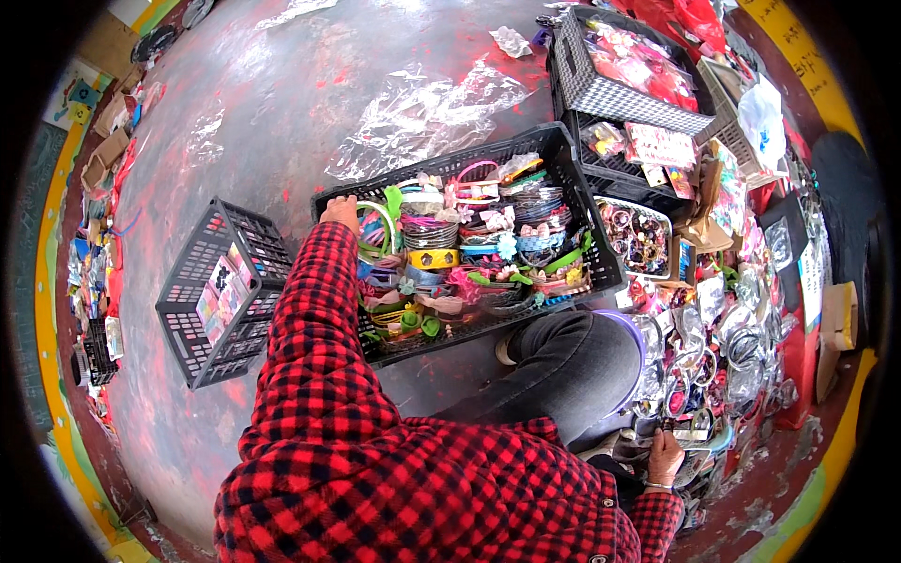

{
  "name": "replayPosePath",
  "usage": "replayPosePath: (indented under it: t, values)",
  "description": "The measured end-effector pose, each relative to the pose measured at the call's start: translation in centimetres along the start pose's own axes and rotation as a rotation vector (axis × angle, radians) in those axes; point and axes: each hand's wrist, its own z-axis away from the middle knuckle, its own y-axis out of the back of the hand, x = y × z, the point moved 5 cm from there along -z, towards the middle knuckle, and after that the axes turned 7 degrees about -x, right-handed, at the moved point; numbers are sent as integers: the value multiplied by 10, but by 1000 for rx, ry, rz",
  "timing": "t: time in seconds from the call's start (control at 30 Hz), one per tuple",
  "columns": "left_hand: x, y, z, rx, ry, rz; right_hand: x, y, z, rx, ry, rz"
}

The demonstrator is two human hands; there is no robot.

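A black plastic crate (526, 141) stands in front of me, packed with bundled headbands (434, 235) in many colours, some with bows and flowers. My left hand (340, 216) is closed at its far left corner, fingers curled by the rim, beside a pale green headband (380, 221). Off to my lower right, my right hand (664, 457) is closed at the edge of a pile of hair accessories (699, 375), many in clear plastic. Whatever lies in its fingers is too small to make out.
A smaller black crate (183, 314) sits tilted at the left, with colourful packets against its side. Stacked crates (629, 98) of packaged goods rise at the far right, above a white tray (648, 208) of small items. Clear plastic sheeting (422, 117) lies on the floor.
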Motion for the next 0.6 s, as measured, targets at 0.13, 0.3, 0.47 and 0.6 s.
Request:
replayPosePath:
  t: [0.13, 0.3, 0.47, 0.6]
  values:
    - [-12, -8, -3, -15, 27, -29, 2, -2, 0, -4, 12, -14]
    - [-8, -10, -7, -24, 25, -98, -4, 1, 0, -36, -24, 61]
    - [-22, -28, -15, 51, 39, -68, 2, 0, 0, -60, -51, 27]
    - [-21, -31, -16, 101, 154, 53, 2, 0, 2, -42, -40, 22]
